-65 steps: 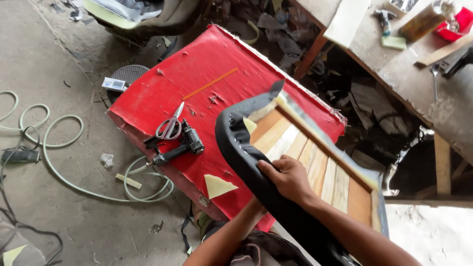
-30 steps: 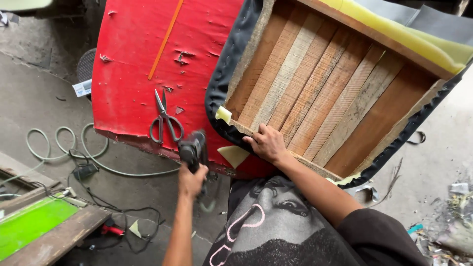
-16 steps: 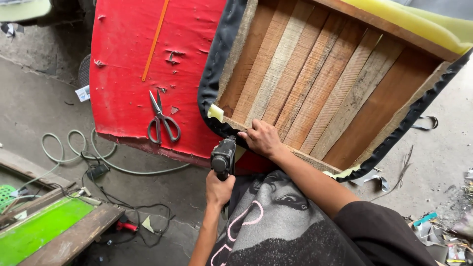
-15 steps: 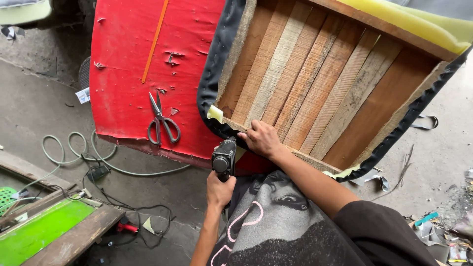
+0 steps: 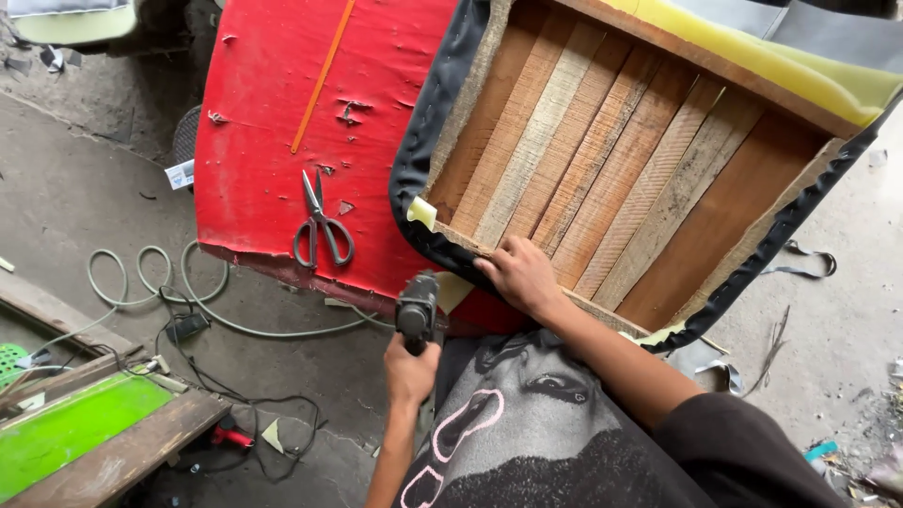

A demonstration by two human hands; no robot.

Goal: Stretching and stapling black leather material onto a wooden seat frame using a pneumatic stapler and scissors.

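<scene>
Since half a second ago the left hand (image 5: 411,369) has brought the black staple gun (image 5: 418,310) slightly closer to the frame's lower edge; the right hand (image 5: 519,275) has stayed put.

Left hand: closed round the gun's grip, nose pointing to 12 o'clock, just short of the fabric edge.
Right hand: fingers spread flat, pressing the black fabric (image 5: 428,150) over the lower rail of the wooden seat frame (image 5: 602,169), which lies slats-up, partly on the red desk (image 5: 282,122).

Progress, as judged: fabric is wrapped up the 9 o'clock side and along the 6 o'clock rail; no staples can be made out. Yellow foam (image 5: 752,66) shows uncovered at 1 o'clock, so that edge seems undone.

Scissors (image 5: 322,224) lie on the desk, at 9 o'clock from the frame.
</scene>
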